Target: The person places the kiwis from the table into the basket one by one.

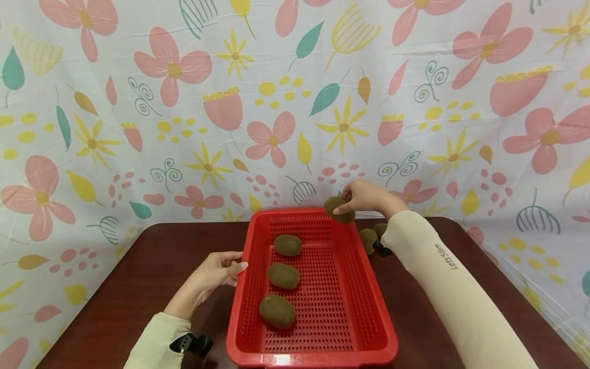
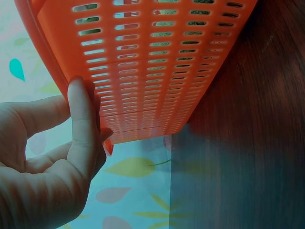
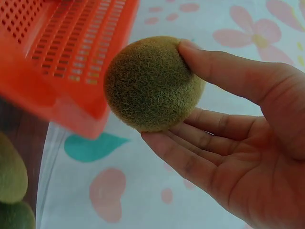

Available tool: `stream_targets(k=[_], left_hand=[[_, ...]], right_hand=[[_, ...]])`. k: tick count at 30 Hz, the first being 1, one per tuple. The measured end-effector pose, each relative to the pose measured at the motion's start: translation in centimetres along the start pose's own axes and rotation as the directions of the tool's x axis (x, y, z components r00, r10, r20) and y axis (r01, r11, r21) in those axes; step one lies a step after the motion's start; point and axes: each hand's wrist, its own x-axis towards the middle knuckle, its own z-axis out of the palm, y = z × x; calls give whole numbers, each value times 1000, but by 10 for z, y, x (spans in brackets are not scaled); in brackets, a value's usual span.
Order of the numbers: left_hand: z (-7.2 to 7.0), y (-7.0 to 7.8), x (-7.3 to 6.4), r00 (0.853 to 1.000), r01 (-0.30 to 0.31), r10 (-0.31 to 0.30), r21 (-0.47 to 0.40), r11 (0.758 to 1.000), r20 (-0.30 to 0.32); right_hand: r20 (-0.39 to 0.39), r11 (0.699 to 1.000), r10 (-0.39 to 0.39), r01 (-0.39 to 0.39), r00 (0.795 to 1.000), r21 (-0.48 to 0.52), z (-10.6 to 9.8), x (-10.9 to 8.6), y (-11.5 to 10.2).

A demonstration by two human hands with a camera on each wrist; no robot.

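Note:
My right hand grips a brown fuzzy kiwi between thumb and fingers, above the far right corner of a red plastic basket. The right wrist view shows that kiwi close up, thumb on top and fingers beneath. Along the basket's left side lie three kiwis: a far one, a middle one and a near one. My left hand pinches the basket's left rim, thumb on top. In the left wrist view, the fingers of the left hand are at the rim.
Beside the basket's right wall, partly behind my right wrist, more kiwis lie on the dark wooden table. A white cloth with a flower print hangs behind the table. Slots run through the basket's wall.

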Motion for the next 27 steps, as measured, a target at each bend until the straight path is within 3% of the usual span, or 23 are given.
stream_targets(k=[13, 23, 27], left_hand=[[1, -3, 1, 1000, 5, -5, -2, 1000, -5], [2, -1, 1, 1000, 6, -5, 4, 1000, -7], [2, -1, 1, 1000, 9, -9, 2, 1000, -11]], right_hand=[[96, 999, -33, 30, 995, 35, 40, 28, -14], [171, 1000, -4, 0, 985, 22, 71, 40, -9], [200, 998, 56, -55, 978, -10, 80, 41, -11]])
